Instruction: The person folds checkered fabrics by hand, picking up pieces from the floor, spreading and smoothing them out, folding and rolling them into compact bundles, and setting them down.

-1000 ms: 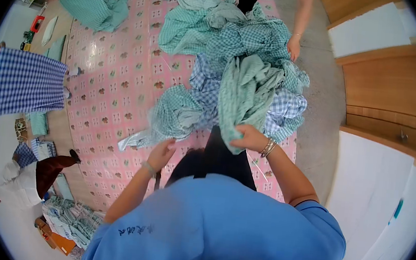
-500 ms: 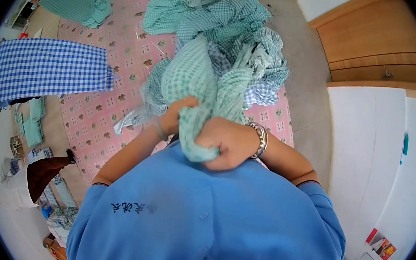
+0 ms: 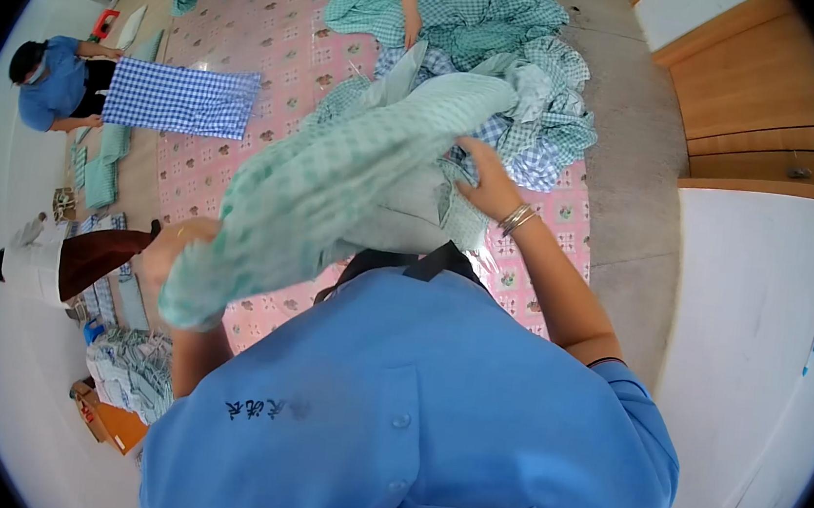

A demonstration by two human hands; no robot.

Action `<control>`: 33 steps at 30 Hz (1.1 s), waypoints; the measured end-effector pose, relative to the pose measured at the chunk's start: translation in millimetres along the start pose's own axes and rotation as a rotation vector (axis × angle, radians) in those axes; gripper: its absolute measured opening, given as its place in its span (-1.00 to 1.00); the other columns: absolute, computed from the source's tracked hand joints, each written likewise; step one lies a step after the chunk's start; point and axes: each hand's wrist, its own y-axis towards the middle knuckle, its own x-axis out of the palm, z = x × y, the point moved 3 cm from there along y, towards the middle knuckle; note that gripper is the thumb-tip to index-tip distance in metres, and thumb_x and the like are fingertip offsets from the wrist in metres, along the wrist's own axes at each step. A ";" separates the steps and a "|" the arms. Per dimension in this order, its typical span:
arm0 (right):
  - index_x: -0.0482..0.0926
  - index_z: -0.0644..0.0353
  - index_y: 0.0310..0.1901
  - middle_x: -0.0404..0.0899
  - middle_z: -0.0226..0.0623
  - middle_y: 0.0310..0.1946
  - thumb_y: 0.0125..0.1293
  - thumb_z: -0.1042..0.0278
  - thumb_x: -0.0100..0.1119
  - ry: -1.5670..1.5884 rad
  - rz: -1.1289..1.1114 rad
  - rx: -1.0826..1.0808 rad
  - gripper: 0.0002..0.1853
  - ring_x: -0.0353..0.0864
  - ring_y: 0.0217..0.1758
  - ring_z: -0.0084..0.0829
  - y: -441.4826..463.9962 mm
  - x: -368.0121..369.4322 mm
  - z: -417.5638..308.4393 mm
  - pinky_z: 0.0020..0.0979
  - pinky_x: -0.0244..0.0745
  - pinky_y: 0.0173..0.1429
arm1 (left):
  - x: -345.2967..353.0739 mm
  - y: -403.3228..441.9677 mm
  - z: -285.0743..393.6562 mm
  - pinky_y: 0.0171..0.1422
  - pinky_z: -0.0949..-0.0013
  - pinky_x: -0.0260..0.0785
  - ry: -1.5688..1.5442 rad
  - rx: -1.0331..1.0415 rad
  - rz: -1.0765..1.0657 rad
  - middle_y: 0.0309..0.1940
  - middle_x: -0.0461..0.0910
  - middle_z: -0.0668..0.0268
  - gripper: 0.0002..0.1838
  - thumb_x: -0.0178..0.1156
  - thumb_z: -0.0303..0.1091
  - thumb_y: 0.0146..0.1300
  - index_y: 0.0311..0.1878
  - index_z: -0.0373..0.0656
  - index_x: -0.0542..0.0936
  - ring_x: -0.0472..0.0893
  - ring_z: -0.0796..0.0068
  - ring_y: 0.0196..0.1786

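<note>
A green-and-white checked cloth [image 3: 327,168] stretches slantwise in front of me, bunched and blurred at its left end. My left hand [image 3: 178,244] is closed around that end, partly hidden by the fabric. At the cloth's right edge is my right hand [image 3: 490,186], with bracelets on the wrist. Its thumb and forefinger are apart, the fingertips at the fabric's edge. Pale folds of cloth hang below, close to my waist. Just beyond lies a heap of green and blue checked cloths [image 3: 489,12].
A pink patterned sheet [image 3: 212,35] covers the work surface. Another person's hand [image 3: 411,27] reaches onto the heap. At the left, a person in blue holds up a blue checked cloth [image 3: 182,100]. A person in a white top [image 3: 32,262] bends nearby. Wooden cabinets [image 3: 765,93] stand at right.
My hands have moved apart, the left one outward to the left with the cloth's end, the right one forward. The bunched cloth has spread out. The blue checked cloth at left has shifted.
</note>
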 end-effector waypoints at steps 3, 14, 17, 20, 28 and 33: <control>0.23 0.21 0.04 0.29 -0.06 -0.01 -0.21 0.45 0.16 -0.064 0.115 0.119 -0.36 0.22 0.11 -0.11 -3.1 -34.5 28.6 -0.28 0.13 0.18 | 20.1 -24.4 53.3 -0.70 0.46 0.01 0.029 0.172 -0.021 -0.84 0.18 0.39 -0.67 0.02 -0.47 -0.06 -0.77 -0.15 0.10 0.16 0.56 -0.81; -0.06 0.27 0.23 0.18 0.03 0.13 -0.25 -0.20 0.24 0.054 -0.211 0.556 0.09 0.21 0.19 -0.16 -9.4 18.7 132.9 -0.34 0.16 0.19 | -47.3 -192.7 227.8 -0.65 0.48 0.07 0.386 0.261 0.179 -0.77 0.28 0.37 -0.68 0.00 -0.42 -0.02 -0.76 -0.11 0.11 0.23 0.57 -0.75; -0.11 0.23 0.25 0.09 0.05 0.18 -0.24 -0.28 0.20 0.172 -0.362 0.595 0.11 0.13 0.22 -0.10 -41.5 62.8 82.7 -0.28 0.12 0.21 | -56.8 -263.9 265.3 -0.62 0.48 0.09 0.575 0.215 0.383 -0.75 0.29 0.36 -0.69 0.01 -0.40 -0.03 -0.75 -0.12 0.13 0.24 0.56 -0.72; -0.14 0.20 0.26 -0.02 0.05 0.22 -0.22 -0.32 0.16 0.053 -0.418 0.556 0.12 0.02 0.27 -0.08 -70.9 114.7 35.6 -0.25 0.05 0.24 | -61.1 -338.7 302.3 -0.59 0.47 0.10 0.744 0.162 0.572 -0.73 0.30 0.35 -0.71 0.01 -0.39 -0.03 -0.73 -0.14 0.15 0.25 0.55 -0.69; 0.15 0.25 0.17 0.09 -0.06 0.20 -0.03 -0.34 -0.05 -0.094 -1.202 0.244 -0.12 0.07 0.25 -0.18 -174.3 259.7 -99.3 -0.30 0.00 0.26 | -40.9 -506.2 407.0 -0.51 0.46 0.13 1.113 0.061 0.934 -0.68 0.32 0.33 -0.73 0.03 -0.34 -0.04 -0.70 -0.17 0.19 0.29 0.53 -0.62; 0.38 0.25 -0.02 0.43 -0.06 -0.09 0.13 -0.08 -0.13 -0.122 -1.594 -0.409 -0.44 0.39 -0.02 -0.16 -352.9 375.0 -128.6 -0.28 0.26 0.05 | -29.7 -563.7 455.4 -0.46 0.45 0.16 1.290 -0.004 1.046 -0.64 0.33 0.32 -0.73 0.04 -0.31 -0.04 -0.68 -0.20 0.22 0.30 0.51 -0.57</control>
